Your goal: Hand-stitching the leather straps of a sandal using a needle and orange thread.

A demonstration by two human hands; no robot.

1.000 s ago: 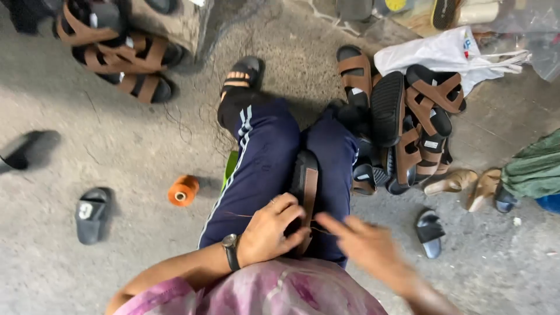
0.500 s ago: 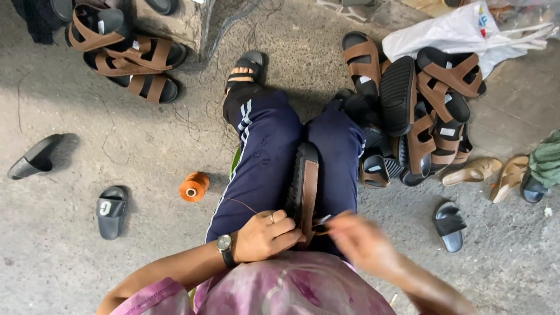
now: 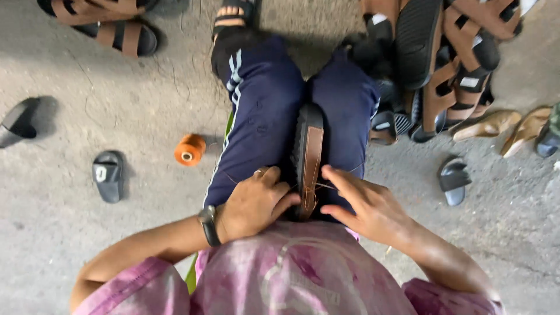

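Stitching a sandal sole held between the knees, thread drawn across it.

Far left on the floor lie a dark shoe and a small black slide, then an orange thread spool near the leg. The left hand curls half shut, fingers pressed on the near end of the sandal, which stands on edge, clamped between the knees. The right hand is spread open just beside it, with fine thread running to its fingers; a needle cannot be made out. The stitch looks mid-pull; drawing it tight seems next. Right, a pile of sandals. No containers in view.
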